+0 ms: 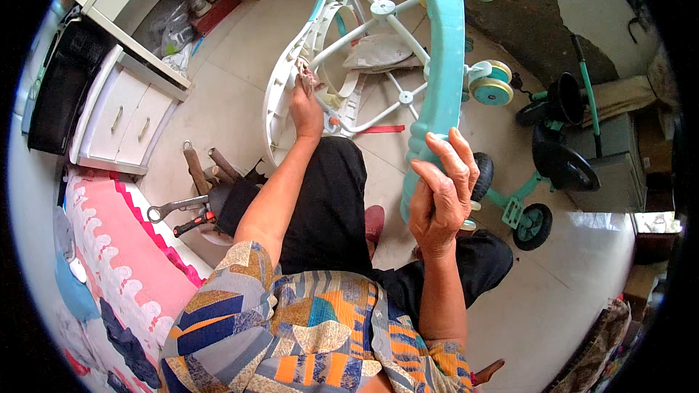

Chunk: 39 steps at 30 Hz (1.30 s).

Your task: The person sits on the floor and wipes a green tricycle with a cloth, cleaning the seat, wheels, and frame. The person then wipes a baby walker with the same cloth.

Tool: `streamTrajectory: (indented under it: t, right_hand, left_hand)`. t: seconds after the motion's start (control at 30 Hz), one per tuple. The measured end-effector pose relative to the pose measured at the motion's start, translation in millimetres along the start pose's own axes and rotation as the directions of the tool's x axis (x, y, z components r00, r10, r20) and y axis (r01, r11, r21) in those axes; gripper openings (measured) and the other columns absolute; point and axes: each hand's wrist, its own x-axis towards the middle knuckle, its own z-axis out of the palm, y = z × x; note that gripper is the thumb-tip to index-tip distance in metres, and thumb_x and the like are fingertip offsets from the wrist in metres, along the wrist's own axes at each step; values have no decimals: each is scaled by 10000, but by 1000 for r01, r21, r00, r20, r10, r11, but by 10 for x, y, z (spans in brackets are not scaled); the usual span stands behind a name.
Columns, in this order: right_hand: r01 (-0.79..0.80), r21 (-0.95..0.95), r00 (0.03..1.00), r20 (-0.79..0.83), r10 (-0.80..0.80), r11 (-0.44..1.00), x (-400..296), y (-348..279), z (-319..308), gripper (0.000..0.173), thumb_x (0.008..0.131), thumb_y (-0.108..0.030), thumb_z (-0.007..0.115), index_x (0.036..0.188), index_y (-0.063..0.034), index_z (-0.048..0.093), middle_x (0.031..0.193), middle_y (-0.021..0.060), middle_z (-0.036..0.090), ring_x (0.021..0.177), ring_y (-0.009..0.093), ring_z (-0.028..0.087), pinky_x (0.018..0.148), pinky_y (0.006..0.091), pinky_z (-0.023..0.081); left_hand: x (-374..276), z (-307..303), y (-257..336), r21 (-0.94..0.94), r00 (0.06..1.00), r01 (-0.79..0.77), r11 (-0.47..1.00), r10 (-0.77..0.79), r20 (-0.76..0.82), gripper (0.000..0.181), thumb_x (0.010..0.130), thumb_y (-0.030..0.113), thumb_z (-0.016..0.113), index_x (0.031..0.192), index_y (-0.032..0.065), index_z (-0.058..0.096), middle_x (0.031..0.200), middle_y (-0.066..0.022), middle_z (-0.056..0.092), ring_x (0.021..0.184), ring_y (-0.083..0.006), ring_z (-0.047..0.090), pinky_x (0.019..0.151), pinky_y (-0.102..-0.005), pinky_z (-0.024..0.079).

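Note:
A baby walker stands tipped on its side before me. Its turquoise base ring (445,54) is on the right, its white plastic tray frame (276,98) on the left, with white crossed tubes (349,38) joining them. My left hand (306,112) holds a crumpled, stained cloth (307,73) against the ribbed underside of the tray frame. Around the near end of the base ring curl the fingers of my right hand (442,191). Turquoise and yellow caster wheels (491,90) stick out from the ring's outer side. A pale seat pad (379,52) shows between the tubes.
To my left, a container of tools holds a wrench (177,207) and a red-and-black handle (194,224). Beyond are a bed (125,229) and a white cabinet (123,120). A child's tricycle (532,196) stands right, near grey boxes (609,169). Red tape (382,129) lies on the tiles.

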Motion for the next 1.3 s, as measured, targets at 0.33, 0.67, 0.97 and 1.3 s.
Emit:
streamTrajectory:
  t: [0.33,0.67,0.97,1.3]
  right_hand:
    - [-10,9,1000,21,10,1000,17,-12,-6,185,717,20,637,880,-66,656,1165,113,643,1182,336,535,980,417,386]
    - [-29,-28,998,59,30,999,8,-17,-8,154,732,-35,631,877,-76,664,1144,119,647,1164,336,539,962,426,403]
    - [-115,-43,985,128,119,992,8,-68,-73,94,770,-157,623,851,-133,663,1091,82,655,1134,310,531,890,455,454]
    - [-67,-34,994,83,69,997,-119,-21,-28,202,590,-234,646,787,-237,690,1065,-37,579,1179,234,426,879,467,427]
  left_hand:
    - [750,467,712,345,762,-647,680,569,308,432,818,22,527,1249,12,525,1171,-157,582,1069,-341,570,931,-443,450]
    - [211,267,-31,57,446,-862,505,697,561,370,807,99,553,1169,35,601,1358,-154,489,1313,-338,408,1097,-449,318]
    - [-445,1031,-870,83,567,-641,763,398,721,291,852,137,545,1114,38,624,1090,-157,605,1119,-346,536,985,-442,402]
    - [-1152,1809,-1655,539,724,-538,648,28,690,243,870,224,536,930,15,644,869,-123,668,799,-238,621,713,-374,421]
